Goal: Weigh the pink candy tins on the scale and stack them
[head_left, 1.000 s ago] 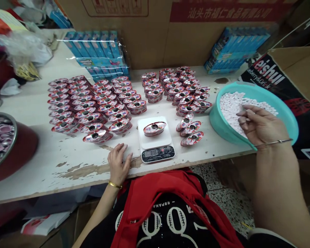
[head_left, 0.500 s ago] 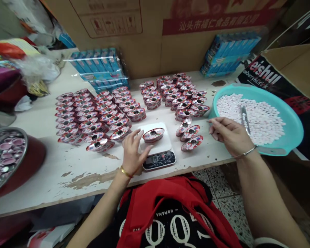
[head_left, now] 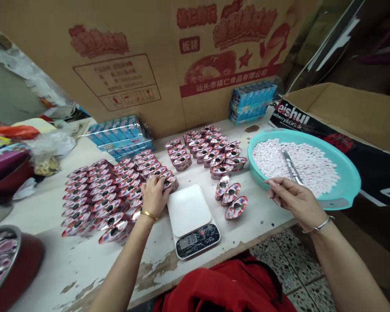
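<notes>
My left hand [head_left: 154, 195] is closed on a red ingot-shaped tin [head_left: 169, 182] and holds it down at the near end of the rows of like tins [head_left: 100, 190], just left of the white kitchen scale [head_left: 188, 210]. The scale's platform is bare and its display [head_left: 196, 239] is lit. My right hand [head_left: 295, 200] hovers with loosely spread fingers and nothing in it, at the near rim of the teal basin [head_left: 344, 199]. It is a little right of three loose tins [head_left: 230, 199]. The basin holds white pellets [head_left: 312, 167] and a metal scoop [head_left: 290, 167].
A second group of tins [head_left: 204, 149] stands behind the scale. Blue shrink-wrapped boxes [head_left: 120, 136] lie at the back left, with more blue boxes [head_left: 251, 97] at the back right. A red bowl of lids [head_left: 6, 264] is at the near left. An open carton [head_left: 344, 108] flanks the basin.
My left hand took the tin off the scale and carried it left to the rows. My right hand left the basin, the scoop staying in the pellets. The view tilted up.
</notes>
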Tool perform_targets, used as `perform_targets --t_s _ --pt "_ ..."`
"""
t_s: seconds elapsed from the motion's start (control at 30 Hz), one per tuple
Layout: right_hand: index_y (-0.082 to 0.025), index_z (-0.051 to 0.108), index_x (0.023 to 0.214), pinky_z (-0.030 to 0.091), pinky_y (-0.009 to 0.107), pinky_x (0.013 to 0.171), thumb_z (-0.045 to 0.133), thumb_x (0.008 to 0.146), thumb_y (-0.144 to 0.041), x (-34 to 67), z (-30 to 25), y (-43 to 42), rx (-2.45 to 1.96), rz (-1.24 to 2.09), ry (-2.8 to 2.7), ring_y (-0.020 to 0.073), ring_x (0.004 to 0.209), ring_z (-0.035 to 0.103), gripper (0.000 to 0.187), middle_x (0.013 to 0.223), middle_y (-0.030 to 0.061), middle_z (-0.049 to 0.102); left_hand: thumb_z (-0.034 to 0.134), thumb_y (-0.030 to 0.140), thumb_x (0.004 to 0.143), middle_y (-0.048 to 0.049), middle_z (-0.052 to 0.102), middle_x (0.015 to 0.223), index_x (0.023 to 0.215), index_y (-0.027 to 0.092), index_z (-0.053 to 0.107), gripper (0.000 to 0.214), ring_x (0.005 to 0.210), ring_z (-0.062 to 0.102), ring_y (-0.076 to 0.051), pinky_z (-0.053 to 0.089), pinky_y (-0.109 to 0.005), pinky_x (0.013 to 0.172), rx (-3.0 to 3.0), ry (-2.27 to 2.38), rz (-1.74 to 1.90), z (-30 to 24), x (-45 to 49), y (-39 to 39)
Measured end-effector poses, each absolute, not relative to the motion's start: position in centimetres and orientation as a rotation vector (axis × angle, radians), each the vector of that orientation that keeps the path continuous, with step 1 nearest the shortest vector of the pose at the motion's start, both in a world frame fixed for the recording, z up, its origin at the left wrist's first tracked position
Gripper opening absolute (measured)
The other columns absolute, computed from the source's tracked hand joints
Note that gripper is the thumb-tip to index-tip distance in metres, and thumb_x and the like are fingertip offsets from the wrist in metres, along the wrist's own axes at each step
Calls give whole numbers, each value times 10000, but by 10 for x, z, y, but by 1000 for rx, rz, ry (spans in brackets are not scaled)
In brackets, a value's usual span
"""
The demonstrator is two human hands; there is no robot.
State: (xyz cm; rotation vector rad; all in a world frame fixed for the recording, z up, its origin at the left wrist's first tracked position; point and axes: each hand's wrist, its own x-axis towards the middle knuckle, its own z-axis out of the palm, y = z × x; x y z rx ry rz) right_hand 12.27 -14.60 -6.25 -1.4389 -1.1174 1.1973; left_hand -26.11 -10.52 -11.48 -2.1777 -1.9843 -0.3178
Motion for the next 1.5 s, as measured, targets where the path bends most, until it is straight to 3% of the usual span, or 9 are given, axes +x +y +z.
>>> perform_targets --t_s 0.23,0.4,0.5,0.77,0.93,1.1,1.27,1.37,1.5 --pt "-166 627 864 311 160 437 700 705 -528 123 -70 -149 -1460 1241 -1048 60 494 410 403 639 1 551 562 425 812 -105 483 1302 1201 231 527 437 1186 416 -301 330 -457 946 -2217 -1877 -423 -106 -229 -69" --pt "-182 639 869 345 154 452 728 661 -541 121 -65 -153 -1479 1266 -996 66 518 419 424 658 4 560 508 268 836 -134 466 1322 986 189 643 217 1247 363 -314 307 -481 972 -2254 -1981 -159 -105 -195 -10" --pt "-190 651 855 372 156 459 771 590 -547 128 -65 -159 -1513 1257 -939 76 532 436 460 653 11 568 435 177 855 -121 501 1273 895 190 659 228 1246 367 -288 309 -463 964 -2259 -2014 -95 -100 -190 -1" --pt "-241 682 787 389 190 443 788 595 -508 143 -76 -173 -1540 1216 -892 112 571 460 346 687 47 568 449 259 884 -67 597 1039 883 187 581 150 951 546 -200 344 -387 846 -2614 -1701 -167 -47 -192 -108" --pt "-241 687 829 395 194 424 773 643 -468 128 -73 -172 -1436 1314 -884 102 547 444 306 704 35 560 483 229 860 -46 626 944 972 186 532 130 923 572 -200 363 -393 862 -2682 -1787 -174 -63 -189 -158" --pt "-225 670 834 530 170 611 820 570 -334 113 -68 -179 -1244 1529 -625 118 777 604 322 880 29 638 567 394 830 -99 569 1211 1200 190 450 439 1154 502 -230 354 -392 973 -2581 -1807 -614 -82 -211 -181" --pt "-200 619 944 548 203 791 788 621 -256 91 -65 -195 -1208 1790 -699 142 917 652 369 1004 63 670 498 379 873 -85 605 1135 1149 203 505 328 1089 551 -210 426 -352 920 -2451 -1997 -785 -109 -245 -225" --pt "-174 567 956 546 208 623 747 693 -367 67 -62 -192 -1217 1826 -938 132 722 668 373 840 56 675 488 379 874 -91 618 1085 1122 190 526 314 1037 575 -212 453 -354 883 -2383 -2142 -759 -135 -260 -254" --pt "-171 528 866 349 178 364 663 752 -477 25 -57 -170 -1222 1659 -1417 80 397 507 353 600 -21 584 471 369 873 -105 615 1048 1107 171 535 313 994 579 -222 460 -379 864 -2244 -2313 -756 -166 -271 -280"
